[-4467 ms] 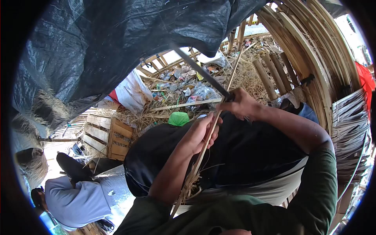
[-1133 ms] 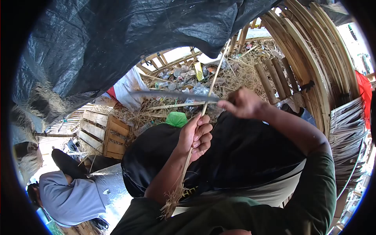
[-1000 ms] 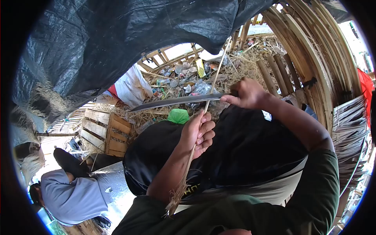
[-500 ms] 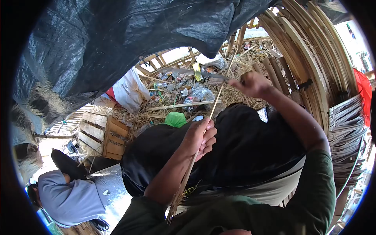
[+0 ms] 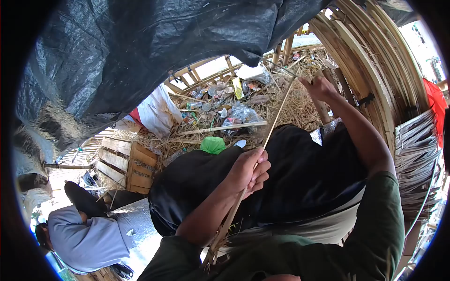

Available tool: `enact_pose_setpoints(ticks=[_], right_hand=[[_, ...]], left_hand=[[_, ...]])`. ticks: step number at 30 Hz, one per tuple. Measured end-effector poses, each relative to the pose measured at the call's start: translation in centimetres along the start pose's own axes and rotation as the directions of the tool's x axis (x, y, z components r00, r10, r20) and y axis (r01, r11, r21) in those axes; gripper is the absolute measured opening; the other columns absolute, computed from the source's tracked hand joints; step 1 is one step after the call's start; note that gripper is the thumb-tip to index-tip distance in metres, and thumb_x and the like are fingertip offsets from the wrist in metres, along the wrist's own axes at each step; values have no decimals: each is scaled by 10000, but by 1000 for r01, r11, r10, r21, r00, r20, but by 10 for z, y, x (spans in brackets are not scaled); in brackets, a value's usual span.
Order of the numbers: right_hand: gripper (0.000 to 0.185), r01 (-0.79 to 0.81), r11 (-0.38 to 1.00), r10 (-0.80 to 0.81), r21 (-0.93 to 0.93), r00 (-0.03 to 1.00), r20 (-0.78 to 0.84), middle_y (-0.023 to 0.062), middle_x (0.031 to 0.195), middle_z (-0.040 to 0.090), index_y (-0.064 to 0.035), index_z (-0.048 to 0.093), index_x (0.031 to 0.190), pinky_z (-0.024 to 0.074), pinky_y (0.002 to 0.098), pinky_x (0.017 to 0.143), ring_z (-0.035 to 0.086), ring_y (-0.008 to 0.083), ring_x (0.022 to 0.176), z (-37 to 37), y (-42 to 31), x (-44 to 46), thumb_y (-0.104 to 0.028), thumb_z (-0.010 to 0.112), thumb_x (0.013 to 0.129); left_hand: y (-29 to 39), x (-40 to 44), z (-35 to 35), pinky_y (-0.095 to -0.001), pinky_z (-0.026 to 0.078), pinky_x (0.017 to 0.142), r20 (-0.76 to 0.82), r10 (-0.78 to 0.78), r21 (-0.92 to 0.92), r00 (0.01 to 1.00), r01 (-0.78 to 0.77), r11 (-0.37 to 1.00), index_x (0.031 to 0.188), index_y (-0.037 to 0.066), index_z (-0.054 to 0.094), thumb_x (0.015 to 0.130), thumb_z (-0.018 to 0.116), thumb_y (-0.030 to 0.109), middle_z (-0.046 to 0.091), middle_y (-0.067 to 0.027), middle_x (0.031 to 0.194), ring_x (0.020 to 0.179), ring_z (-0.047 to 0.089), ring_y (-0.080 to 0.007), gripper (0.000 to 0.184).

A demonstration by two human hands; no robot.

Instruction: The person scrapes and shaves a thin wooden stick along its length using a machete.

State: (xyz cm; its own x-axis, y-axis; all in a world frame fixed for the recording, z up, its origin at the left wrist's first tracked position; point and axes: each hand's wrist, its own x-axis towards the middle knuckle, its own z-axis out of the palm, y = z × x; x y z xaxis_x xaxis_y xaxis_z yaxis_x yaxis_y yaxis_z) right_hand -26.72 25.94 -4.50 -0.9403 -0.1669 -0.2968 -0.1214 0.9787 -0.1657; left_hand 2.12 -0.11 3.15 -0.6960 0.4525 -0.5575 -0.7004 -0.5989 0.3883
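Blade (image 5: 284,69) farther up strip (image 5: 274,122); right hand (image 5: 320,87) farther from left hand (image 5: 251,169).

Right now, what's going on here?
The left hand grips a thin, wood-like strip that slants over black cloth. The right hand, farther out, holds a dark blade near the strip's far end; whether blade and strip touch isn't clear. The strip's near end looks frayed. Another person in a grey top is off to the left.

Hands, two, bare: left hand (image 5: 243,171) sits clenched at centre, fingers (image 5: 261,178) curled; right hand (image 5: 321,89) grips farther forward, forearm (image 5: 363,122) slanting from a bent elbow (image 5: 385,165).
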Motion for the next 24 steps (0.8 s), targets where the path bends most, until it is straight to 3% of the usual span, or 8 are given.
enact_pose_setpoints(ticks=[6, 9, 11, 15, 17, 19, 21, 24], right_hand=[[891, 149, 979, -177, 140, 962, 209, 264, 814, 687, 48, 703, 775, 536, 466, 816, 702, 380, 860, -16, -94, -66, -778, 397, 905], [644, 632, 769, -622, 93, 774, -115, 136, 502, 526, -26, 606, 617, 474, 422, 501, 577, 261, 484, 21, -95, -86, -604, 630, 898], [621, 782, 619, -776, -73, 594, -211, 133, 493, 519, -41, 596, 606, 476, 429, 493, 580, 285, 469, 2, -108, -120, -593, 648, 887], [633, 683, 727, -684, -70, 711, -162, 169, 578, 580, -31, 604, 642, 504, 440, 519, 618, 321, 526, -8, -94, -129, -613, 619, 891], [724, 534, 835, -548, -137, 831, -99, 203, 710, 664, 10, 656, 729, 548, 451, 584, 688, 345, 631, -14, -77, -110, -692, 563, 878], [810, 247, 955, -272, -163, 951, -150, 226, 909, 713, 10, 711, 851, 569, 451, 748, 716, 371, 865, -25, -61, -87, -766, 480, 868], [797, 12, 994, -29, -105, 987, -157, 200, 837, 711, -11, 687, 884, 567, 463, 724, 714, 369, 804, -35, -34, -57, -785, 502, 844], [860, -66, 997, 55, -31, 961, -269, 238, 1017, 704, 4, 679, 1066, 534, 475, 879, 680, 390, 1018, -30, 26, -32, -795, 439, 860]], left_hand=[[-4, 9, -17, -177, 196, 287, 21, 13, -190, 1000, -8, 982, 805, 198, 413, 1064, 403, 374, 306, 72, 502, 323, 240, -33, 314], [-8, 13, -20, -176, 193, 277, 75, 27, -293, 997, -4, 956, 806, 194, 413, 1070, 393, 353, 310, 70, 503, 320, 239, -34, 308], [-8, 14, -23, -177, 190, 275, 111, 53, -330, 992, -14, 944, 808, 193, 413, 1071, 391, 346, 310, 69, 504, 319, 235, -35, 306], [-11, 10, -13, -178, 186, 276, 160, 50, -322, 986, 5, 947, 805, 191, 413, 1071, 392, 342, 306, 71, 508, 321, 222, -35, 306], [-12, 6, -10, -180, 179, 279, 181, 52, -318, 982, 9, 948, 803, 193, 411, 1070, 393, 345, 301, 73, 509, 324, 219, -36, 309], [-12, 1, -6, -181, 174, 283, 184, 47, -294, 982, 9, 956, 800, 194, 410, 1070, 394, 351, 298, 74, 510, 328, 220, -36, 312], [-13, -4, -3, -182, 172, 290, 167, 38, -257, 985, 6, 966, 798, 196, 410, 1069, 396, 357, 298, 74, 512, 335, 226, -36, 316], [-22, -7, 8, -185, 200, 308, 189, 6, -192, 982, 31, 981, 803, 198, 419, 1068, 392, 374, 304, 73, 515, 355, 254, -40, 319]])
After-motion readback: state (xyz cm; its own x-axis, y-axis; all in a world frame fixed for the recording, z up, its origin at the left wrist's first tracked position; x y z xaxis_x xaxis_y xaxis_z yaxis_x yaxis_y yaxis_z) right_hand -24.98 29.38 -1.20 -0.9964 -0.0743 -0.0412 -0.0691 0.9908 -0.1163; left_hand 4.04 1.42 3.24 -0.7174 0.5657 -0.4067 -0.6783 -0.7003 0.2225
